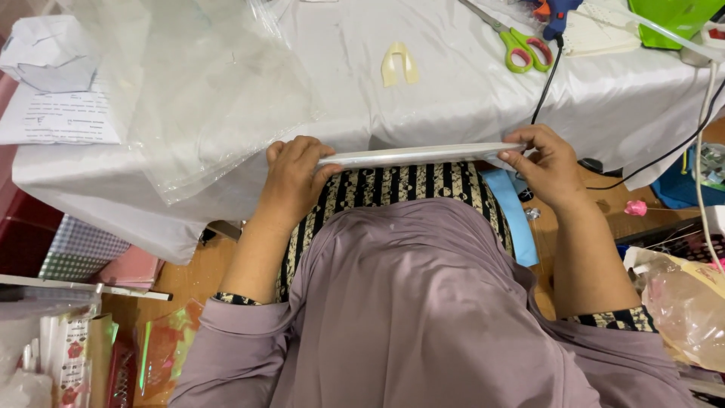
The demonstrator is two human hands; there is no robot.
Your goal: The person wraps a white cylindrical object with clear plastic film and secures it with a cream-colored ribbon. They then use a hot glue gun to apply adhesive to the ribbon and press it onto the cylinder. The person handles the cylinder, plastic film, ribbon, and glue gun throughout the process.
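I hold a flat white board (419,156) edge-on across my lap, just below the edge of the white-clothed table (468,83). My left hand (293,177) grips its left end, fingers curled over the top. At the board's other end my right hand (545,166) pinches it with thumb and fingertips. Under the board lies black-and-cream striped fabric (400,185) on my lap.
Clear plastic bags (204,83) and printed papers (57,113) cover the table's left. A cream U-shaped piece (399,63), green-handled scissors (521,45) and a blue glue gun (557,15) with a black cord lie farther back. Bags and boxes crowd the floor on both sides.
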